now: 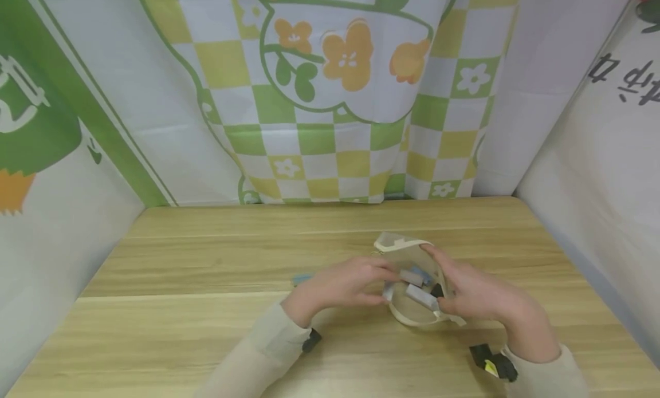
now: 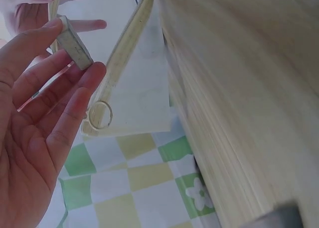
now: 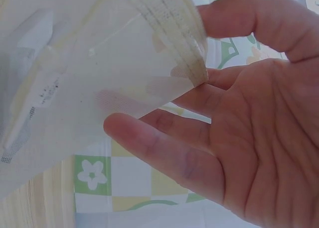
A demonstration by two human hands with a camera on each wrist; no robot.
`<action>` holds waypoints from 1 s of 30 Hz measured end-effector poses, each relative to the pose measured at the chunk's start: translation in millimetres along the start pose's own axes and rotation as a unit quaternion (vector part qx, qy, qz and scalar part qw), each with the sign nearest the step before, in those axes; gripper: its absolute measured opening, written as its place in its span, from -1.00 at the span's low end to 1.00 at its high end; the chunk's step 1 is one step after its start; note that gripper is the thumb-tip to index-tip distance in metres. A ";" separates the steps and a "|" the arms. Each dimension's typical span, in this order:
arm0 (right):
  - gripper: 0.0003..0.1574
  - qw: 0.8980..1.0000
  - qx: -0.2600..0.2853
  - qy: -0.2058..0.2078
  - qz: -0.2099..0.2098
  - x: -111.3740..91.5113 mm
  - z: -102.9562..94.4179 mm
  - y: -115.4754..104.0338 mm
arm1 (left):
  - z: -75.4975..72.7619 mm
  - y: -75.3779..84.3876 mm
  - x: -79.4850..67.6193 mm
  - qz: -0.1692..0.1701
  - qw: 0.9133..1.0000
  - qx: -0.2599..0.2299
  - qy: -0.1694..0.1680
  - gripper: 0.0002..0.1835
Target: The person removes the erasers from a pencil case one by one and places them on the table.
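Observation:
A translucent mesh zip pouch (image 1: 404, 252) stands on the wooden table with its mouth open. My right hand (image 1: 479, 289) grips the pouch's side; in the right wrist view its thumb and fingers are at the zipped edge (image 3: 172, 34). At the mouth, my left hand (image 1: 348, 280) pinches a small pale rectangular block (image 2: 76, 45) between thumb and fingers. Inside the pouch lie another pale block (image 1: 423, 298), a blue piece (image 1: 424, 275) and a dark piece (image 1: 437, 290). A round zip ring (image 2: 99, 115) hangs at the pouch's end.
A small blue object (image 1: 301, 279) lies on the table (image 1: 206, 329), partly behind the left wrist. Beyond the table's back edge hangs a checked, flowered cloth (image 1: 319, 140). White printed sheets (image 1: 613, 174) bound both sides.

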State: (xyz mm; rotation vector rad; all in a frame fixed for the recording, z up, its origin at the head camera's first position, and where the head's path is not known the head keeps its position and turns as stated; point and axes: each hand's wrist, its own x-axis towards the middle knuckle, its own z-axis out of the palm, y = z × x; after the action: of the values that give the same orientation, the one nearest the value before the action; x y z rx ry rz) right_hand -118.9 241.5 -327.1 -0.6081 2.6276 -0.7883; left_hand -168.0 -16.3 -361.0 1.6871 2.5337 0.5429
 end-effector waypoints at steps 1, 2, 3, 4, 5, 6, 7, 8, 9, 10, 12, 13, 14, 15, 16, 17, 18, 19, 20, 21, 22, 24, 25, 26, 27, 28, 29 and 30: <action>0.27 1.000 -0.002 0.000 -0.001 0.3 0.0 0.2 | -0.5 -0.2 -1.4 -0.001 1.000 0.001 0.002 -0.57; 0.27 1.000 -0.005 0.001 -0.004 0.6 -0.1 0.5 | -1.1 -0.5 -2.8 -0.002 1.000 0.001 0.004 -0.57; 0.28 1.000 -0.009 0.004 -0.007 1.0 -0.1 0.8 | -1.7 -0.9 -4.2 -0.003 1.000 0.002 0.006 -0.57; 0.28 1.000 -0.012 0.006 -0.010 1.4 -0.1 1.0 | -2.2 -1.3 -5.6 -0.006 1.000 0.003 0.007 -0.56; 0.28 1.000 -0.015 0.007 -0.011 1.8 -0.2 1.2 | -2.6 -1.7 -7.0 -0.008 1.000 0.003 0.008 -0.56; 0.28 1.000 -0.018 0.009 -0.014 2.1 -0.2 1.4 | -3.1 -2.1 -8.4 -0.009 1.000 0.003 0.008 -0.56; 0.28 1.000 -0.019 0.010 -0.014 2.4 -0.1 1.6 | -3.5 -2.6 -9.8 -0.011 1.000 0.004 0.008 -0.56; 0.28 1.000 -0.022 0.011 -0.016 2.6 -0.1 1.7 | -4.0 -3.0 -11.5 -0.013 1.000 0.002 0.008 -0.56; 0.28 1.000 -0.023 0.012 -0.016 2.6 0.0 1.8 | -4.5 -3.4 -13.0 -0.014 1.000 -0.001 0.006 -0.56; 0.28 0.999 -0.024 0.013 -0.017 2.6 0.0 1.8 | -5.0 -3.8 -14.4 -0.016 1.000 -0.002 0.006 -0.56; 0.28 0.999 -0.025 0.013 -0.019 2.4 0.1 1.9 | -5.7 -4.7 -17.3 -0.018 1.000 -0.005 0.007 -0.56; 0.28 0.999 -0.025 0.013 -0.019 2.3 0.1 1.9 | -6.1 -5.1 -18.7 -0.021 1.000 -0.005 0.007 -0.56; 0.27 0.999 -0.027 0.013 -0.019 2.1 0.0 1.8 | -6.5 -5.6 -20.1 -0.024 1.000 -0.007 0.008 -0.57; 0.28 0.999 -0.028 0.014 -0.019 2.0 0.1 1.9 | -6.7 -6.3 -21.5 -0.027 1.000 -0.008 0.009 -0.57; 0.28 0.999 -0.029 0.014 -0.020 2.0 0.0 1.9 | -6.9 -7.0 -23.0 -0.030 0.999 -0.008 0.010 -0.58; 0.28 0.999 -0.028 0.013 -0.019 2.0 0.1 1.8 | -7.1 -7.7 -24.5 -0.034 0.999 -0.010 0.010 -0.58; 0.28 0.999 -0.026 0.011 -0.016 2.1 0.1 1.6 | -7.4 -8.2 -26.0 -0.038 0.999 -0.012 0.010 -0.58; 0.29 0.999 -0.026 0.011 -0.016 2.1 0.2 1.4 | -7.8 -8.7 -27.6 -0.041 0.999 -0.014 0.012 -0.58; 0.29 0.999 -0.026 0.011 -0.015 2.2 0.1 1.1 | -7.9 -9.4 -29.3 -0.044 0.999 -0.015 0.013 -0.58; 0.29 1.000 -0.023 0.008 -0.011 2.3 0.2 0.7 | -8.2 -9.9 -31.0 -0.046 0.999 -0.017 0.015 -0.57; 0.30 1.000 -0.018 0.005 -0.007 2.3 0.2 0.3 | -8.5 -10.4 -32.8 -0.050 0.998 -0.018 0.016 -0.57; 0.29 1.000 -0.015 0.003 -0.004 2.3 0.2 -0.6 | -9.3 -11.3 -36.5 -0.055 0.998 -0.022 0.021 -0.55; 0.29 1.000 -0.014 0.003 -0.004 2.2 0.4 -1.0 | -9.6 -11.8 -38.3 -0.059 0.998 -0.024 0.024 -0.55; 0.29 1.000 -0.012 0.001 -0.002 2.2 0.4 -1.2 | -10.0 -12.4 -40.0 -0.061 0.998 -0.023 0.028 -0.54; 0.29 1.000 -0.010 0.000 -0.001 2.2 0.5 -1.5 | -10.5 -12.9 -41.8 -0.064 0.997 -0.026 0.031 -0.54; 0.29 1.000 -0.011 0.002 -0.003 2.1 0.6 -1.6 | -11.0 -13.6 -43.6 -0.067 0.997 -0.026 0.034 -0.54; 0.29 1.000 -0.013 0.003 -0.004 2.0 0.7 -1.6 | -11.6 -14.0 -45.2 -0.070 0.997 -0.026 0.036 -0.54; 0.28 1.000 -0.013 0.002 -0.004 1.9 0.9 -1.5 | -12.2 -14.4 -46.9 -0.070 0.996 -0.024 0.039 -0.54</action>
State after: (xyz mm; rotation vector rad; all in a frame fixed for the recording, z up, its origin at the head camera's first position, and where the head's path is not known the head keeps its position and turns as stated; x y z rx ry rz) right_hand -119.6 239.1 -327.2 -0.6234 2.6450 -0.7608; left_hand -164.6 -66.7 -361.2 1.4858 2.6443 0.6666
